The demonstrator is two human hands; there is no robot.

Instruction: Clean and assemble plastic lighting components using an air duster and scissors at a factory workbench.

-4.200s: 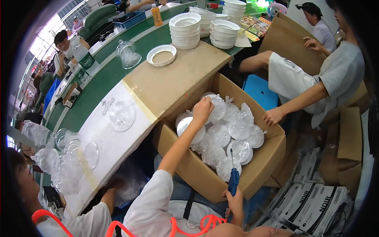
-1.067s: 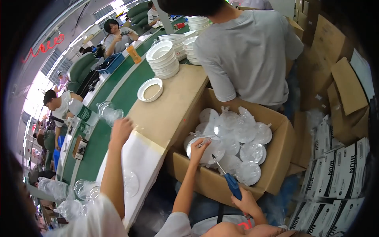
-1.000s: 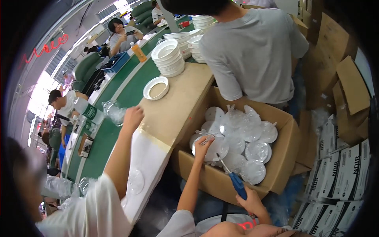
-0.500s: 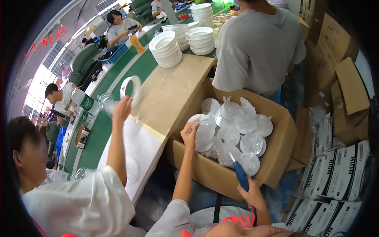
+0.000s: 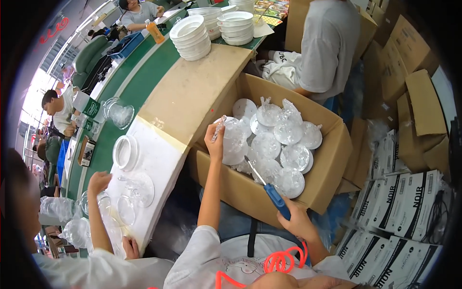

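Observation:
My left hand point(image 5: 214, 140) is closed round the gathered end of a clear plastic wrap point(image 5: 219, 126), at the left side of an open cardboard box point(image 5: 332, 178). Right beside its fingers lies a wrapped white disc point(image 5: 235, 144). In my right hand point(image 5: 297, 224), over the box's near edge, is a blue-handled tool point(image 5: 275, 196) with a thin metal shaft and dark tip. That tip points toward the discs near my left hand. Several round white discs point(image 5: 266, 145) in crumpled clear plastic fill the box.
A co-worker's hand point(image 5: 100, 183) is above a white-topped bench point(image 5: 161, 151) at left, near a white ring point(image 5: 126, 152) and clear plastic parts. Stacked white rings point(image 5: 191, 38) stand farther back. Another person point(image 5: 332, 43) is behind the box; cartons point(image 5: 409, 197) are piled at right.
The view has shifted, and most things sit higher or farther left. The co-worker's white ring, held up before, now lies on the bench. My hands keep their holds; the tool's tip shows more clearly.

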